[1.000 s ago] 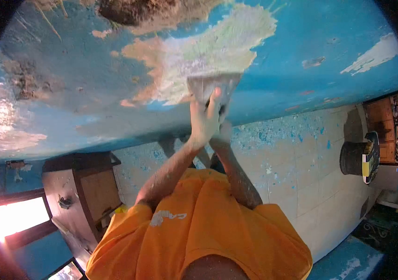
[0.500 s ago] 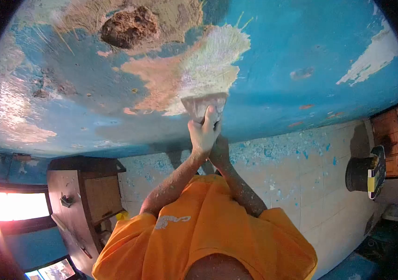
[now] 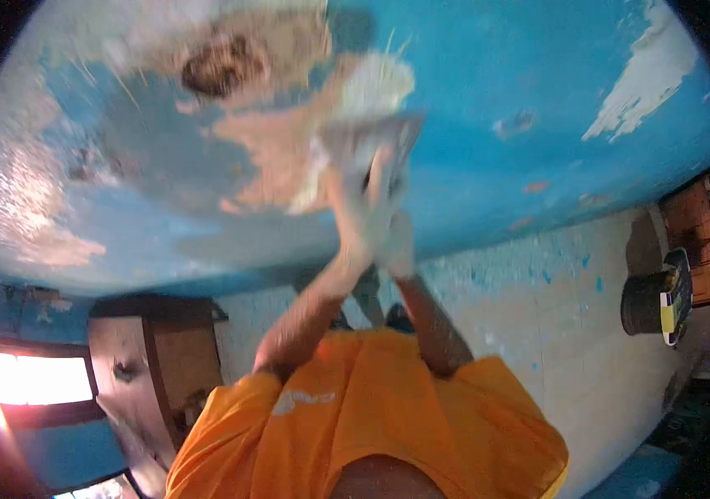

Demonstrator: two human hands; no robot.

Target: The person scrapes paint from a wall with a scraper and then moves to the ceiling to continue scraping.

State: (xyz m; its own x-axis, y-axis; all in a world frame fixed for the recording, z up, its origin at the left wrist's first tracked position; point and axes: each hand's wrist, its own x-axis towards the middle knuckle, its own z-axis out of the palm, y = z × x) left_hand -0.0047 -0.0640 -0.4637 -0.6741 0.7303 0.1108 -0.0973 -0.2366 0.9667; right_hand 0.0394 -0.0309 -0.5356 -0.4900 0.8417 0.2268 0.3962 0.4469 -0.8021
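Note:
A wide-bladed scraper (image 3: 371, 133) lies with its blade against the blue wall (image 3: 488, 141), over the lower part of a pale bare patch (image 3: 376, 87). My left hand (image 3: 356, 216) is on the scraper, its fingers reaching up onto the blade. Behind and to the right, my right hand (image 3: 398, 249) is closed about the handle end, which the hands mostly hide. Both hands are blurred by motion. Left of the blade, a tan scraped area (image 3: 267, 150) shows, and a rough brown hole (image 3: 223, 66) sits higher up.
Blue paint chips (image 3: 550, 270) litter the pale tiled floor (image 3: 571, 333) along the wall's foot. A wooden cabinet (image 3: 122, 349) stands at left near a bright window (image 3: 34, 376). To the right is a dark bucket-like container (image 3: 644, 303) with something on top.
Both hands and the scraper have moved up the wall, the blade now covering more of the pale patch. My arms are stretched further forward, and the view has shifted slightly.

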